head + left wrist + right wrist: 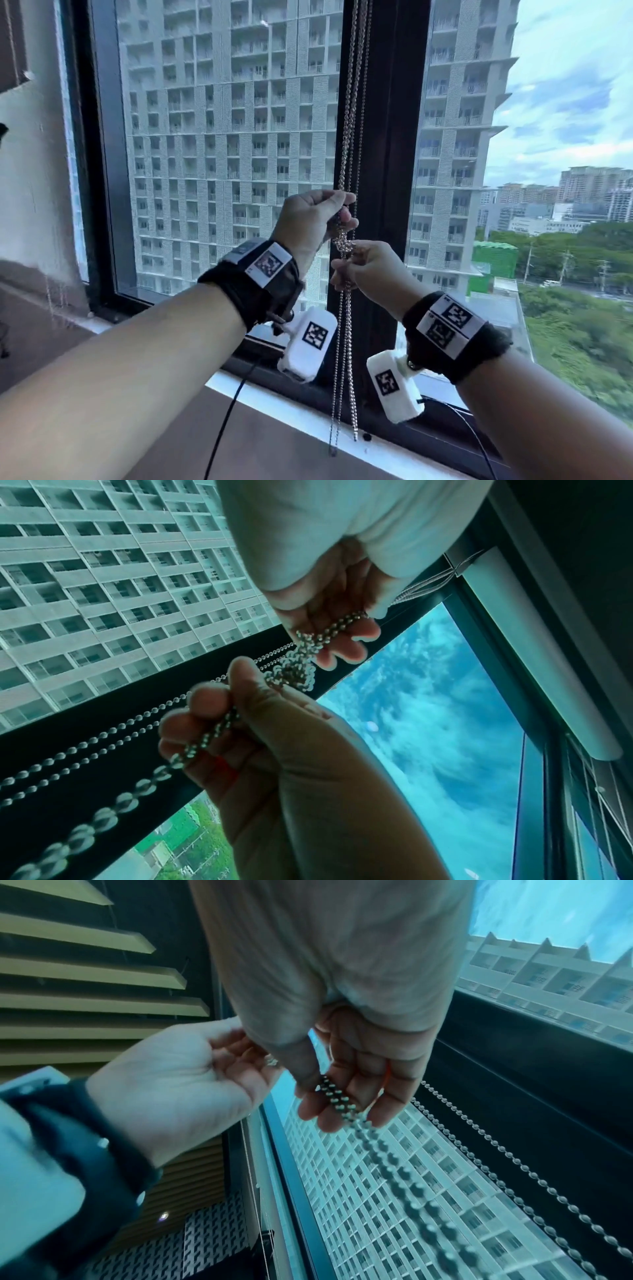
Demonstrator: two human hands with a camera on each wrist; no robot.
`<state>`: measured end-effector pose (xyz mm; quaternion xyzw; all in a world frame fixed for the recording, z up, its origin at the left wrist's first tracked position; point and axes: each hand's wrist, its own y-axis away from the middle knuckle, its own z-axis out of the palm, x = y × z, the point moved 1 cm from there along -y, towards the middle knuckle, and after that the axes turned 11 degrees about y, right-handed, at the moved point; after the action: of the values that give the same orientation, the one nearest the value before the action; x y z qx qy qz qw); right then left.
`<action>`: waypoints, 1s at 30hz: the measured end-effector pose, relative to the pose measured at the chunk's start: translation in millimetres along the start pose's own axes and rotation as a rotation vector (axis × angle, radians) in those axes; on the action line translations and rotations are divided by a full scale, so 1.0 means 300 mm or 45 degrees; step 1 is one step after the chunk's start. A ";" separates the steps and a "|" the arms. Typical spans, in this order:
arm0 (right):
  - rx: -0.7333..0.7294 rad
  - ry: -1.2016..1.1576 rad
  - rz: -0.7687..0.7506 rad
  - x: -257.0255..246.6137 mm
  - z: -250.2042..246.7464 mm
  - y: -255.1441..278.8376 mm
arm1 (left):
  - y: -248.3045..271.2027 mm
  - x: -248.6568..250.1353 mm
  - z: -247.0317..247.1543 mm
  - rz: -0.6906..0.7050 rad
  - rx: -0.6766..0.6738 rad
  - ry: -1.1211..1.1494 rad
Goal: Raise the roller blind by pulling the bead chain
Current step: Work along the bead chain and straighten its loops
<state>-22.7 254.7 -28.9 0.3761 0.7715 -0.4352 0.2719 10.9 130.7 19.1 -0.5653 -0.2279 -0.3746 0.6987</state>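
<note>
The window (pixel 222 137) fills my view, its dark mullion (pixel 390 137) running down the middle, and the blind (pixel 534 653) is rolled up near the top of the frame, seen only from the left wrist. The chain (pixel 347 144) hangs in several strands in front of the mullion and drops past the sill (pixel 308 421).

My worry is the tangle (pixel 343 244): the strands bunch into a knot between my hands. If I haul on it as it is, I judge the knot will tighten or jam at the clutch, and the blind will not turn. Pulling the wrong strand, or two together, would stall it or lower it instead.

My left hand (pixel 310 219) is the higher one, wrist bent, thumb and fingers (pixel 356 642) pinching the chain just above the knot. My right hand (pixel 370 270) sits just below, knuckles toward me, fingers (pixel 205 699) curled round the strands under the knot. Both forearms reach up from low in the frame.
</note>
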 end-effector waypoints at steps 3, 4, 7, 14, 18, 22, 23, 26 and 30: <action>-0.113 -0.116 0.142 -0.006 -0.029 0.001 | -0.006 0.000 -0.018 0.013 -0.002 -0.016; -0.121 -0.192 0.185 -0.007 -0.044 0.001 | -0.008 -0.001 -0.029 0.015 0.006 -0.031; -0.094 -0.461 0.250 -0.020 -0.093 -0.015 | -0.017 -0.011 -0.065 -0.016 0.009 0.006; -0.108 -0.650 0.224 -0.140 -0.150 -0.048 | -0.002 0.013 -0.063 -0.120 -0.114 0.064; 0.051 -0.632 0.188 -0.227 -0.162 -0.067 | 0.014 0.008 -0.038 -0.200 -0.134 -0.022; 0.103 -0.389 0.051 -0.282 -0.157 -0.066 | 0.019 0.001 -0.020 -0.267 -0.159 -0.091; 0.120 -0.282 0.009 -0.287 -0.153 -0.062 | 0.018 -0.003 -0.022 -0.253 -0.142 -0.112; 0.228 0.011 -0.071 -0.286 -0.137 -0.059 | 0.016 -0.018 -0.036 -0.125 -0.064 -0.250; 0.292 -0.038 -0.040 -0.271 -0.136 -0.065 | 0.008 -0.021 -0.054 0.110 0.076 -0.477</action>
<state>4.0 256.1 60.1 0.3860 0.7184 -0.5302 0.2317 7.2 117.0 8.9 -0.6135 -0.3405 -0.2254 0.6759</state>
